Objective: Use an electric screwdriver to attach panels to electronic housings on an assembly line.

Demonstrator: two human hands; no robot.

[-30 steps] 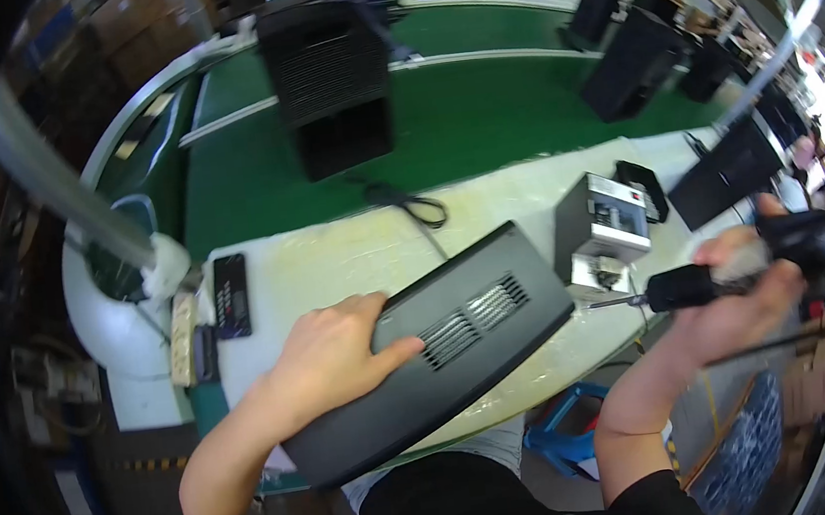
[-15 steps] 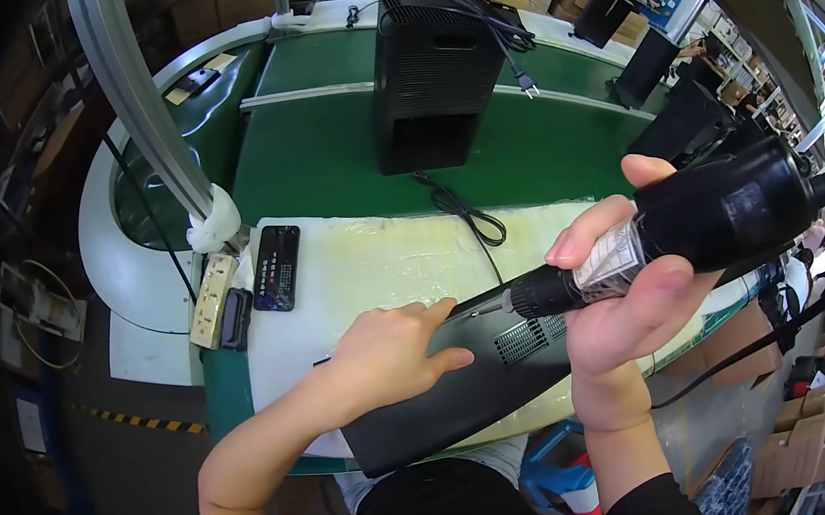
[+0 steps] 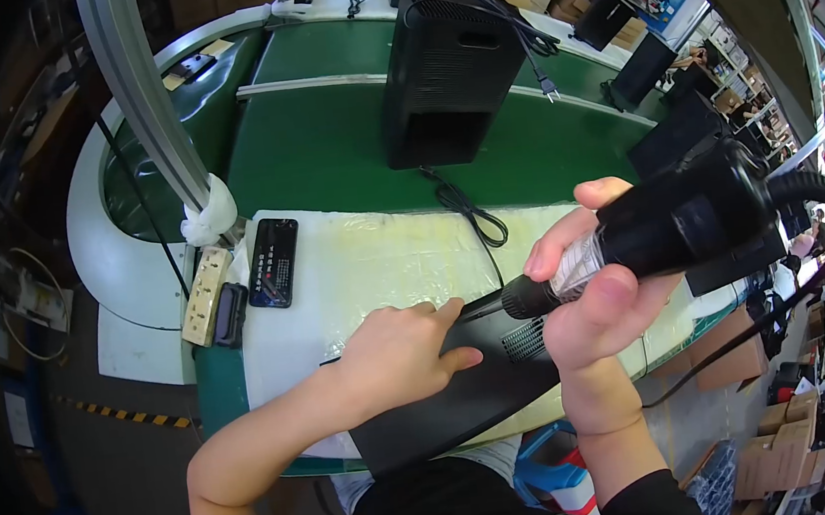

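Observation:
A black electric screwdriver (image 3: 686, 224) lies in my right hand (image 3: 594, 314), whose fingers and thumb wrap round its label-wrapped front part. Its bit points left and down toward the far edge of a flat black panel (image 3: 420, 426) with a slotted vent (image 3: 524, 341). On that panel rests my left hand (image 3: 393, 355), thumb stretched over the surface and index finger reaching to the bit's tip. The left hand's other fingers are partly hidden behind it. Whether a screw sits under the tip cannot be made out.
Beyond the padded white mat (image 3: 373, 262) stands a tall black appliance (image 3: 454, 77) with its plug cable on top. A black cord (image 3: 468, 211) lies on the mat's far edge. At left are a dark phone-like device (image 3: 274, 264), a power strip (image 3: 206, 297) and a metal post (image 3: 144, 95).
My right hand and the screwdriver have shifted left and slightly down, bringing the bit closer to my left index finger. The left hand stays on the panel. The view has shifted slightly.

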